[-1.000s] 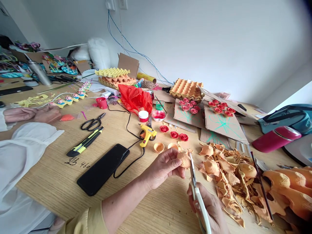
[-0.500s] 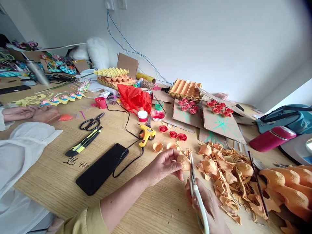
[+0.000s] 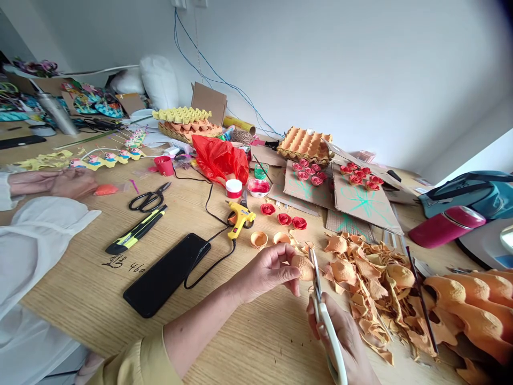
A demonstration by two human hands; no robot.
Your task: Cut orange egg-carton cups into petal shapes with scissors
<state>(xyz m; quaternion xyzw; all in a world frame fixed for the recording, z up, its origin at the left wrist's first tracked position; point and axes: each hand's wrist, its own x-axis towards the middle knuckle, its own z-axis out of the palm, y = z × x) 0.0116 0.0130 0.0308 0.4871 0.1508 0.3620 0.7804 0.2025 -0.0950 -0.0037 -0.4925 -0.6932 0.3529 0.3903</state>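
while a co-worker's hands (image 3: 66, 183) stay close together at far left, a yellow-and-black cutter (image 3: 136, 230), black-handled scissors (image 3: 149, 199) and a dark phone (image 3: 166, 275) lie on the wood between them and the person's left arm. that forearm slants inward from a tan sleeve (image 3: 138, 355), wrist nearly straight, and the left hand (image 3: 264, 274) pinches an orange pulp cup (image 3: 303, 267) by its near side, thumb in front, fingers curled behind, near the middle of the work area. the cup should be very light, dry and grippy, stiffish but easily crushed or torn, so a gentle hold on the rounded wall, well away from the blades, would suit it. just right of it, the blades of white-handled scissors (image 3: 329, 336) point up and away, at the cup's edge; whether they bite into it cannot be told. the right hand (image 3: 347, 337) is wrapped around the handles, low and angled inward. farther right lie pulp scraps (image 3: 374, 283) and an uncut egg tray (image 3: 476, 305).
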